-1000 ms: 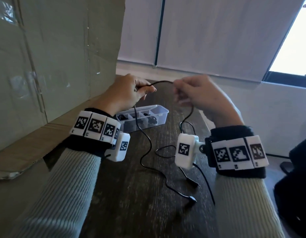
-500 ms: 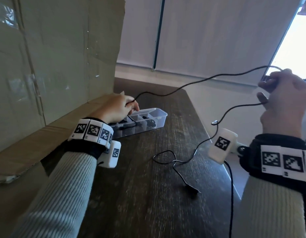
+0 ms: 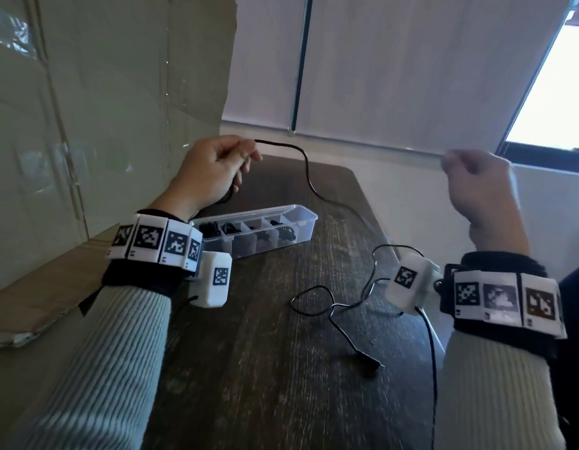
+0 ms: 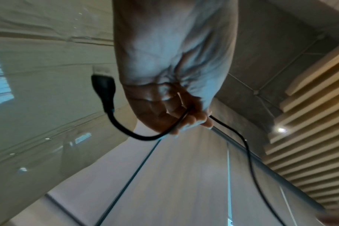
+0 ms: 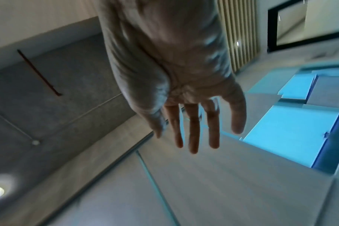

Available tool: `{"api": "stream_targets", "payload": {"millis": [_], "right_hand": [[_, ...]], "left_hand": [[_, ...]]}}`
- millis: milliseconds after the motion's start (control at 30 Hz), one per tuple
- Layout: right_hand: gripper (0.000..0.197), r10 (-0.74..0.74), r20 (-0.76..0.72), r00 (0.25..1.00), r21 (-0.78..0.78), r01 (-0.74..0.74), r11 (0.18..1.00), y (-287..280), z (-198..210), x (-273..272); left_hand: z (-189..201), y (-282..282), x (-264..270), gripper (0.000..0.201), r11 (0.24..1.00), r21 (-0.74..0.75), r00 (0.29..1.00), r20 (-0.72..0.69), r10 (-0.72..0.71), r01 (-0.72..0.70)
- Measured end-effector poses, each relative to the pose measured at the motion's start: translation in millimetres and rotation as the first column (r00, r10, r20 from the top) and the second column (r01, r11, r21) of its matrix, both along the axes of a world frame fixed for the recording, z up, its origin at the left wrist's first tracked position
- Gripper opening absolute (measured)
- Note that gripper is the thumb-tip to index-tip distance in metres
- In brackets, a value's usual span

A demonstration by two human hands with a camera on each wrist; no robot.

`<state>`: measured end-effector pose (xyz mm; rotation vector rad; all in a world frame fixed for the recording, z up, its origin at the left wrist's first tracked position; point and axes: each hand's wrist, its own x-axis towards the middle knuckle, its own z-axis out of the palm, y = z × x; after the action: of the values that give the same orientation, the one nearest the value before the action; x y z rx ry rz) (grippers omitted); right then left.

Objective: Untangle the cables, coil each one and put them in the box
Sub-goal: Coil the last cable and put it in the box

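Note:
My left hand is raised above the far left of the dark table and pinches a thin black cable close to one end. In the left wrist view that hand has its fingers curled on the cable, and a USB plug sticks out below them. The cable droops toward the table's right edge; black loops and a plug lie on the wood. My right hand hangs in the air at the right, and its straight fingers hold nothing.
A clear compartment box with coiled black cables in several sections stands below my left hand. A tall cardboard sheet walls off the left side. The table's right edge drops off under my right wrist.
My right hand has let go of the stretched cable and its fingers have straightened. The cable has gone slack and dropped to the table. My left hand has risen from the box with the cable end.

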<state>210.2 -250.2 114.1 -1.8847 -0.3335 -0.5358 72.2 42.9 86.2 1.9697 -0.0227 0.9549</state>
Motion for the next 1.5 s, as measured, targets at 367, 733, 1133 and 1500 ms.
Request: {"api": "stream_targets", "payload": {"millis": [367, 733, 1133, 1500], "right_hand": [[0.040, 0.534, -0.109, 0.839, -0.019, -0.538, 0.843, 85, 3, -55], [0.028, 0.319, -0.028, 0.947, -0.014, -0.319, 0.948, 61, -5, -22], [0.031, 0.667, -0.251, 0.702, -0.522, -0.678, 0.517, 98, -18, -60], [0.026, 0.763, -0.071, 0.642, -0.377, -0.726, 0.575, 76, 8, -89]], "left_hand": [[0, -30, 7, 0.035, 0.980, 0.165, 0.979, -0.183, -0.084, 0.115], [13, -38, 2, 0.032, 0.805, -0.451, 0.923, 0.181, -0.339, 0.384], [26, -41, -2, 0.037, 0.338, -0.708, 0.784, 0.561, -0.263, 0.620], [7, -42, 5, 0.037, 0.986, -0.153, 0.996, -0.044, -0.079, 0.072]]}}
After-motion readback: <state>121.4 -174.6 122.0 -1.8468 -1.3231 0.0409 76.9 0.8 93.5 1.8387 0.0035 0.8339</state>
